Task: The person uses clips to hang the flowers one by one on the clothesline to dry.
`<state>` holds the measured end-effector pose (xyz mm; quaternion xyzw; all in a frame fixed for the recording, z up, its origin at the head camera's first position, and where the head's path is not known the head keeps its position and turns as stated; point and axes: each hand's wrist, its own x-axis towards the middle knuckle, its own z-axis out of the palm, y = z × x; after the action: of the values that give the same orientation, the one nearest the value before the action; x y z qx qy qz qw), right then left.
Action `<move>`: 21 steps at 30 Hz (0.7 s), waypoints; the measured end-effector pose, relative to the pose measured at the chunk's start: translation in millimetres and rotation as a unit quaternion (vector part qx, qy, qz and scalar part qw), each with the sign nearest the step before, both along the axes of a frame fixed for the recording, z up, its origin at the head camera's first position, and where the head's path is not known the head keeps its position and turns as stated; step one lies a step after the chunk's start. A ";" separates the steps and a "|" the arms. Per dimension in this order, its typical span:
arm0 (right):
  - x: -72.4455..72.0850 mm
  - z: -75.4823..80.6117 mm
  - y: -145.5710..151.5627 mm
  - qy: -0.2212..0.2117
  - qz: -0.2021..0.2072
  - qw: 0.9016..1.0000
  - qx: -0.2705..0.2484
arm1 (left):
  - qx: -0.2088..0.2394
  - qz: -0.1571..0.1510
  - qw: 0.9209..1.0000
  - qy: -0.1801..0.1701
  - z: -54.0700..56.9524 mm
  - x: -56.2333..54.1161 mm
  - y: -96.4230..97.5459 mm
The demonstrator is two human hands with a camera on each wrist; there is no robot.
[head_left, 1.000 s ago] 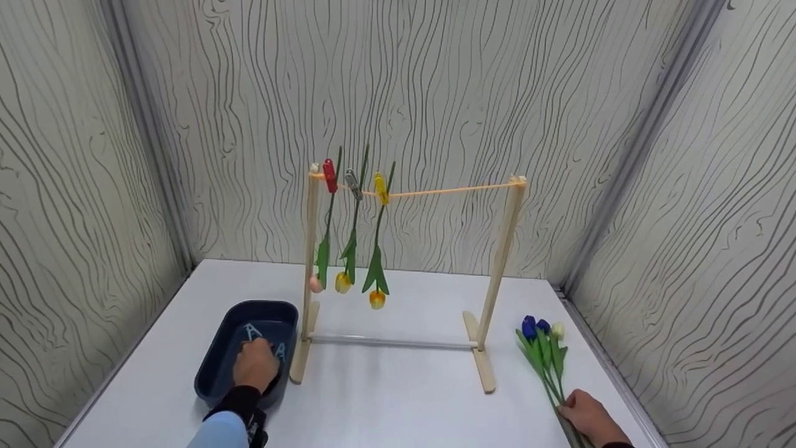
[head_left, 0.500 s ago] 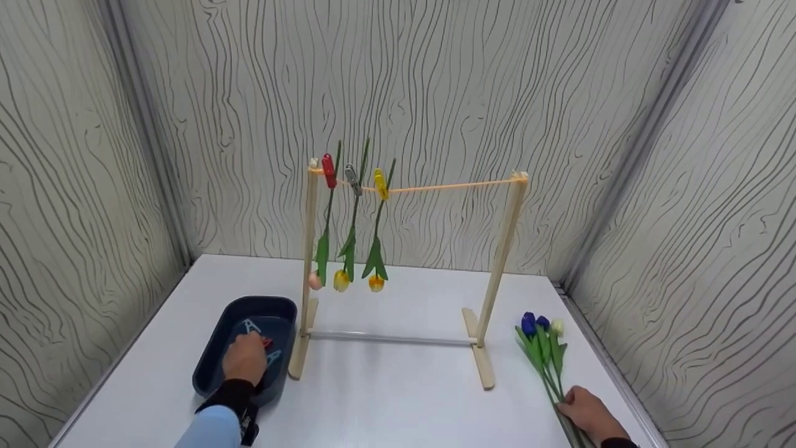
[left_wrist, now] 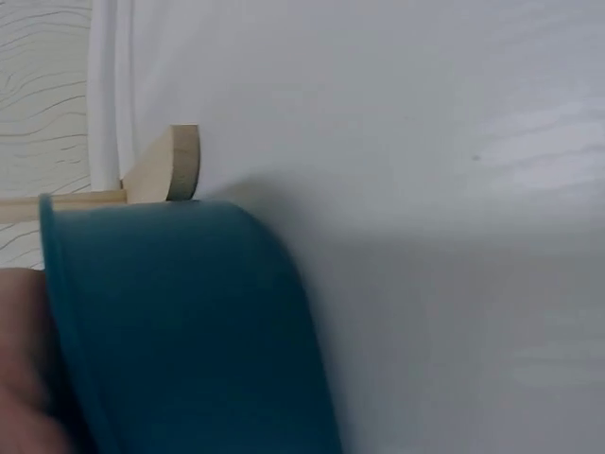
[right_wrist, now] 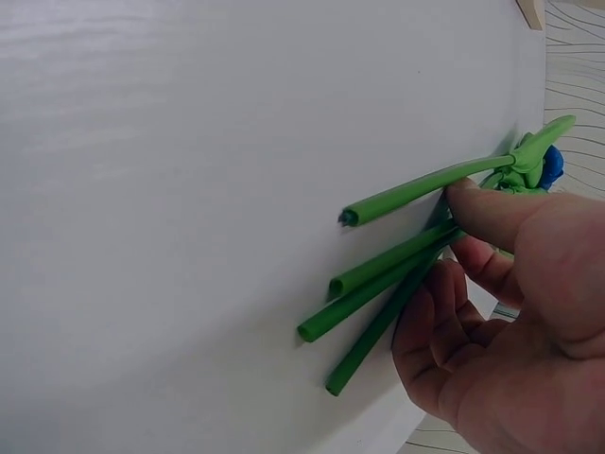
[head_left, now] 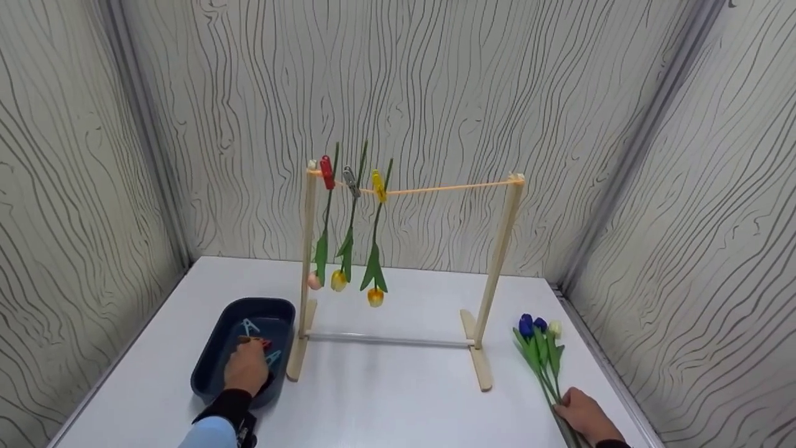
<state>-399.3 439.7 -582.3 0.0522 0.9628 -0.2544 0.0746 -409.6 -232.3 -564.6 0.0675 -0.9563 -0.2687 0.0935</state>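
Inside a dark blue bin [head_left: 202, 367] my left hand [head_left: 247, 366] reaches down among clothespins. Its fingertips are right by a red clothespin [head_left: 266, 343]; I cannot tell whether they grip it. Light blue clothespins [head_left: 249, 326] lie around the hand. In the left wrist view the bin's outer wall [left_wrist: 189, 322] covers most of the hand. At the right, my right hand [head_left: 586, 414] holds the stems of several artificial tulips [head_left: 542, 358], blue and white, low over the table. The right wrist view shows thumb and fingers around the green stems [right_wrist: 378, 260], whose cut ends fan out.
A wooden frame [head_left: 499, 261] with an orange cord [head_left: 451, 188] stands mid-table. Three tulips hang head down on it from red [head_left: 327, 173], grey [head_left: 351, 182] and yellow [head_left: 379, 186] clothespins. Patterned walls [head_left: 423, 93] enclose the table's back and sides.
My left hand has shifted slightly left within the bin, and the red clothespin has come into view beside its fingers. The right hand keeps its hold on the tulips.
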 end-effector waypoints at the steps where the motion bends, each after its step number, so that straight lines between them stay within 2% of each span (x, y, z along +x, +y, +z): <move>1: 0.4 -0.5 -0.8 -0.001 0.001 1.000 0.001 | 0.001 0.001 1.000 -0.002 -1.7 0.7 -0.5; 4: 1.2 -0.4 -2.9 -0.004 -0.001 1.000 0.000 | 0.015 0.007 1.000 -0.013 -4.5 2.0 -2.7; 9: 1.1 -3.6 -2.1 -0.010 -0.008 1.000 -0.010 | 0.084 0.024 0.996 -0.028 -6.7 0.7 -8.7; 12: -2.1 -9.5 0.9 -0.014 -0.017 1.000 -0.020 | 0.136 0.042 0.990 -0.020 -6.0 -0.8 -11.5; 15: -4.5 -12.1 2.5 -0.017 -0.016 1.000 -0.020 | 0.191 0.065 0.979 -0.002 -5.0 -1.1 -13.2; 17: -4.4 -12.9 3.2 -0.019 -0.019 0.999 -0.022 | 0.233 0.077 0.969 0.010 -5.8 -1.4 -13.3; 18: -3.5 -12.6 3.4 -0.018 -0.017 0.999 -0.021 | 0.266 0.078 0.961 0.014 -6.1 -1.2 -13.2; 19: -2.4 -12.4 3.4 -0.019 -0.019 0.999 -0.023 | 0.303 0.077 0.950 0.015 -6.4 -1.0 -13.2; 21: 0.2 -11.7 3.7 -0.019 -0.019 0.999 -0.024 | 0.381 0.072 0.922 0.009 -5.8 -0.4 -13.0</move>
<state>-399.1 443.4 -594.0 0.0736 0.9537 -0.2774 0.0896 -410.0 -245.3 -570.4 0.1646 -0.7731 -0.6062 0.0880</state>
